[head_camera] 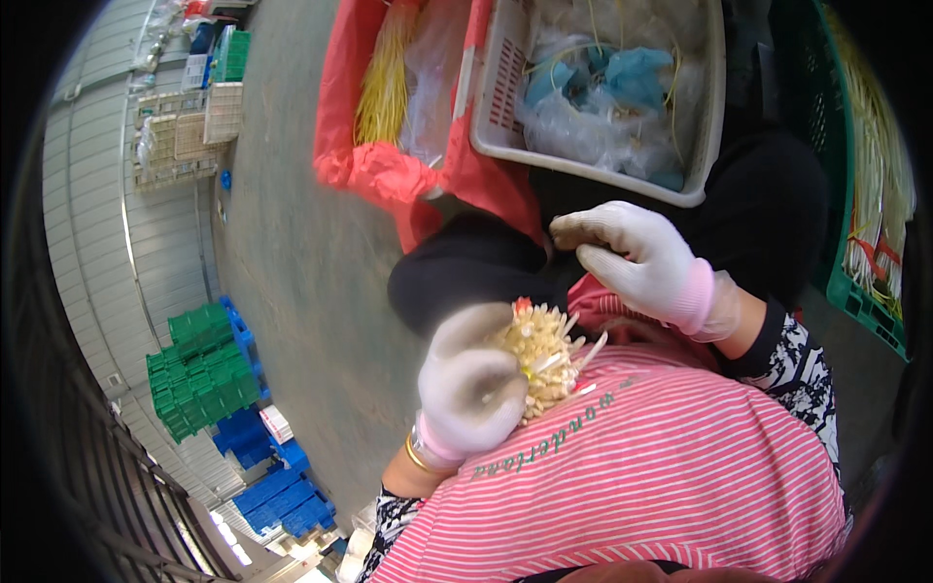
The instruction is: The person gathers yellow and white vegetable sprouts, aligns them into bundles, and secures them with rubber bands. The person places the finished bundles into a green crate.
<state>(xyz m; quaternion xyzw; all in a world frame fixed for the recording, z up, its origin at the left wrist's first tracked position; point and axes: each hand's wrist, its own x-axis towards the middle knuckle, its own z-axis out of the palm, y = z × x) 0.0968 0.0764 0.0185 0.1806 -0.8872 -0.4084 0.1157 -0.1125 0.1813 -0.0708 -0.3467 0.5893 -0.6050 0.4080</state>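
My left hand point(474, 379), in a white knit glove with a pink cuff, is closed around a bundle of pale vegetable stalks point(547, 357). The cut ends face up, with bits of red at the edge; the rest of the bundle is hidden. My right hand point(630, 255), gloved the same way, is raised to the right of the bundle with its fingers curled and the thumb apart from them. Nothing shows in it. Yellow-green stalks point(386, 80) lie in a red-lined container point(466, 95) ahead of me.
A white plastic crate point(598, 169) holds crumpled plastic bags and loose stalks. On the right, a green crate point(838, 240) holds long pale bundles with red ties. Green crates point(204, 372) and blue crates point(284, 499) are stacked on the far left, beyond the floor point(291, 291).
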